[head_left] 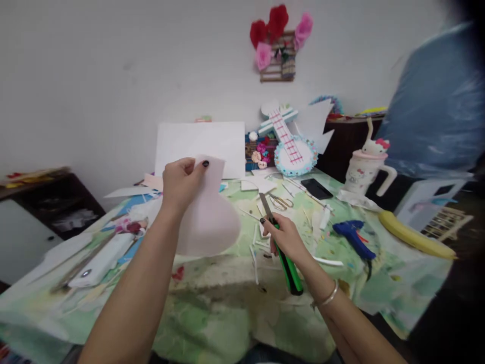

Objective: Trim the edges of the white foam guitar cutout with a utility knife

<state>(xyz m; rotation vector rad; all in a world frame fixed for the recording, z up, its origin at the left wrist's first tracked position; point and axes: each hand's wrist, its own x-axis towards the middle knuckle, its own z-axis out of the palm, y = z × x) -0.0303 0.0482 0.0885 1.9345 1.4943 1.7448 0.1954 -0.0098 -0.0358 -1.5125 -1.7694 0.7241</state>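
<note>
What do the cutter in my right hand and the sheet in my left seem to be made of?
Cutter: handle likely plastic, in smooth, solid green and black; blade likely metal, a thin grey strip.
Sheet: matte, perhaps foam board or stiff card, since it holds flat when gripped at one end.

There are two hands [182, 182] [287, 235], one cutter [290, 273], one cut-out [212, 222], one glue gun [355, 239], one mug [359, 173], one phone [317, 189].

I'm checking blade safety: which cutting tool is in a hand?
The green-and-black utility knife, gripped by the right hand; the gold-handled scissors lie on the table.
</note>
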